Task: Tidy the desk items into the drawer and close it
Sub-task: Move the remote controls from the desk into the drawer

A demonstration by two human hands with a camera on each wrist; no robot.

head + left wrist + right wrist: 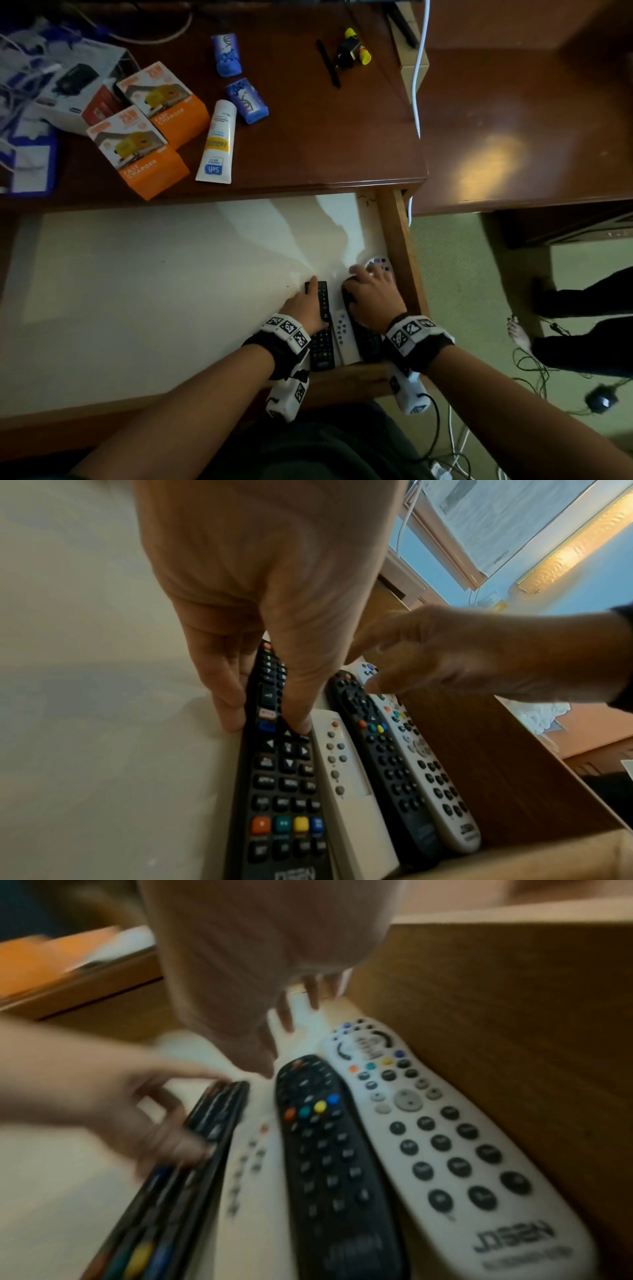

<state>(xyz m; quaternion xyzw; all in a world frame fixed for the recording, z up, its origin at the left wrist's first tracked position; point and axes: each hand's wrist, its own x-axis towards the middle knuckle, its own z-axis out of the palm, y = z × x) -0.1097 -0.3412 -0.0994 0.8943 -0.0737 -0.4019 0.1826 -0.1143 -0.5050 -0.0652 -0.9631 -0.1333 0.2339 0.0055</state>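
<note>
Lining Up Remotes in the Drawer

Four remotes lie side by side in the drawer's (399,240) near right corner. Left hand (305,305) pinches the long black remote (274,764); right hand (371,301), fingers spread, rests released over the other black remote (325,1150).

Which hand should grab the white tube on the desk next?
Probably the left hand: the white tube lies up on its side of the desk. The right hand sits nearer the drawer's right wall.
</note>
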